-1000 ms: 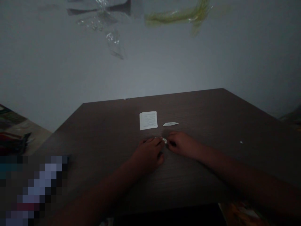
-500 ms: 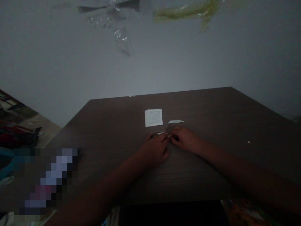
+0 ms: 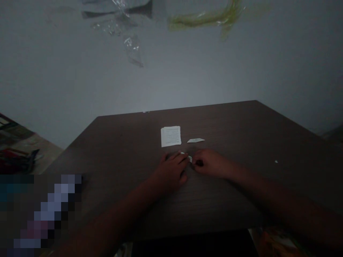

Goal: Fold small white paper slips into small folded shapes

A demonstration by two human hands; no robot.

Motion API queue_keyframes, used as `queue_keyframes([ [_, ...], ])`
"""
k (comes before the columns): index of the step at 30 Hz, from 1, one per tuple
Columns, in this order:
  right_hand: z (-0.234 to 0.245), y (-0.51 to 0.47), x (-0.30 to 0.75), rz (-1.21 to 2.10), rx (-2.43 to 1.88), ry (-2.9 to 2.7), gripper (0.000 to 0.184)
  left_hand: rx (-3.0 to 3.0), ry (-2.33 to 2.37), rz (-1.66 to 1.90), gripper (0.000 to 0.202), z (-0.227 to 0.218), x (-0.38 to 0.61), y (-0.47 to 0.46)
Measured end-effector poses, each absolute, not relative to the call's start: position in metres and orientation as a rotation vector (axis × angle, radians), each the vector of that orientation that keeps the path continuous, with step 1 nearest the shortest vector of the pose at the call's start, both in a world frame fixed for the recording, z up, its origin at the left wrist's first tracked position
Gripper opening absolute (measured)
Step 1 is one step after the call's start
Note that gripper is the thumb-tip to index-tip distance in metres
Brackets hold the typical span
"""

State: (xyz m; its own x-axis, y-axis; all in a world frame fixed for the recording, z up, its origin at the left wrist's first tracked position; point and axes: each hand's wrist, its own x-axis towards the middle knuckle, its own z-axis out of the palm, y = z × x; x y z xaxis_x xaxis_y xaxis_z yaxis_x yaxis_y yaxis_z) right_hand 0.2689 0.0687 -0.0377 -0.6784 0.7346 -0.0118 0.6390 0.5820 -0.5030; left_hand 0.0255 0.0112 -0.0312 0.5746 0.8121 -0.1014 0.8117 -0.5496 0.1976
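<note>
A small piece of white paper [image 3: 190,158] lies on the table between my two hands, mostly covered by fingers. My left hand [image 3: 173,170] rests palm down over its left part, fingers stretched out and thumb apart. At the paper's right edge, my right hand [image 3: 207,162] has thumb and fingertips pinched together on it. Just beyond the hands lies a folded paper strip [image 3: 195,140] with slanted ends. To the left of that strip is a squarish stack of printed paper sheets [image 3: 170,136].
The dark wooden table [image 3: 128,142] backs onto a pale wall [image 3: 193,71] with tape and clear plastic stuck on it. A tiny white scrap [image 3: 276,161] lies at the right. A blurred-out object [image 3: 50,207] sits at the left edge. The light is dim.
The view has shifted slightly, moving everything a little left and down. More of the paper shows between my hands, and its edge appears bent. Both hands stay on the same spot.
</note>
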Motion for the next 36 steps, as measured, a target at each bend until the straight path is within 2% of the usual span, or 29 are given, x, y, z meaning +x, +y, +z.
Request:
queue_keyframes([
  [8,-0.038,0.086,0.280,0.702,-1.111,-2.564,0.020,2.612,1.279,0.148,0.066,-0.044,0.018,0.009],
  [14,-0.037,0.083,0.279,0.726,-1.006,-2.637,0.022,2.557,1.212,0.001,0.073,-0.036,0.018,0.007],
  [23,-0.030,0.081,0.278,0.741,-1.081,-2.659,0.026,2.611,1.106,0.246,0.064,-0.040,0.014,0.009],
  [36,-0.036,0.089,0.269,0.588,-1.186,-2.630,0.025,2.686,1.159,0.209,0.064,-0.049,0.018,0.012],
])
